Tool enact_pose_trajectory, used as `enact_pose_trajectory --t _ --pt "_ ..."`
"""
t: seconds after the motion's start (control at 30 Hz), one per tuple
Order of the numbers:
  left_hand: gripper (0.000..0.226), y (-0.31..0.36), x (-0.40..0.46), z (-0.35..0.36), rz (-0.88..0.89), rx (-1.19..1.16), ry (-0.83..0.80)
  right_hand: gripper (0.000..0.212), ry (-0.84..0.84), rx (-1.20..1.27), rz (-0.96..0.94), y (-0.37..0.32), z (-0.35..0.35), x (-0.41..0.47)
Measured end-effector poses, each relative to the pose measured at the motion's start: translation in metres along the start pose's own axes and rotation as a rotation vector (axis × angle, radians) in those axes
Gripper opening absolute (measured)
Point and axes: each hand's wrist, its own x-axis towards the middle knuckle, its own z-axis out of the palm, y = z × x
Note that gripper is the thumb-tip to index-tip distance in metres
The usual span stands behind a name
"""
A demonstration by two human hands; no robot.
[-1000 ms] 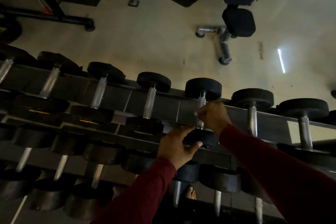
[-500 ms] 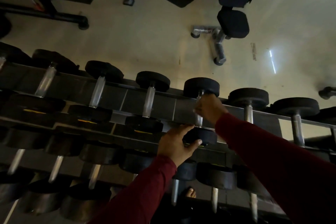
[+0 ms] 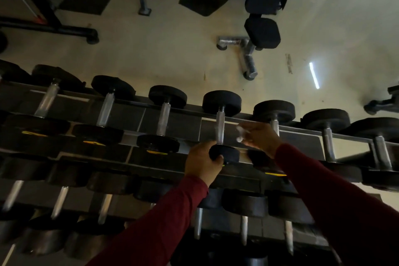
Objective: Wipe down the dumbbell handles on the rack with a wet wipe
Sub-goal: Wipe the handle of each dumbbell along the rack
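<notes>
A dark metal rack (image 3: 302, 139) runs across the view with black dumbbells in rows. One dumbbell in the top row has a bare silver handle (image 3: 220, 128). My left hand (image 3: 201, 162) grips the near black head (image 3: 225, 153) of that dumbbell. My right hand (image 3: 260, 137) is just right of the handle, off it, and pinches a small crumpled white wet wipe (image 3: 240, 134). Right behind my right hand stands the neighbouring dumbbell's handle (image 3: 275, 126), partly hidden.
More dumbbells fill the top row left (image 3: 164, 117) and right (image 3: 328, 142), with lower rows below. Beyond the rack lies a pale floor with a black padded bench (image 3: 262, 32) and machine frames (image 3: 49, 24). A light streak (image 3: 314, 75) reflects on the floor.
My right hand has come off the dumbbell handle and moved right with the wipe. The handle now shows bare. My left hand stays on the near head.
</notes>
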Motion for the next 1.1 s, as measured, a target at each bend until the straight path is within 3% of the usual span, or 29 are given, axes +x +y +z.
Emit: enact_pose_trajectory --t 0.17,0.3,0.37,0.47,0.63,0.77,0.93,1.1 --pt "0.039 0.039 -0.011 0.041 0.089 0.113 0.037 0.025 0.079 0.34 0.061 0.023 -0.056 -0.024" --pt "0.04 0.079 -0.01 0.089 0.055 0.02 -0.051 0.01 0.181 0.528 0.091 0.05 -0.103 -0.023" --pt "0.053 0.097 -0.008 0.113 -0.02 0.049 -0.127 0.005 0.212 0.392 0.079 0.069 -0.121 -0.012" --pt "0.05 0.112 -0.008 0.14 -0.104 0.147 -0.18 0.003 0.202 -0.227 -0.036 0.095 -0.139 0.006" --pt "0.044 0.119 -0.007 0.147 -0.142 0.209 -0.117 0.025 0.04 -0.841 -0.165 0.106 -0.131 0.025" --pt "0.05 0.122 -0.011 0.149 -0.173 0.219 -0.076 0.033 0.011 -0.953 -0.153 0.106 -0.128 0.035" --pt "0.042 0.13 -0.012 0.156 -0.24 0.218 -0.026 0.033 -0.103 -0.841 -0.136 0.111 -0.132 0.045" --pt "0.042 0.133 -0.011 0.16 -0.313 0.22 -0.014 0.047 -0.161 -0.882 -0.15 0.114 -0.137 0.053"
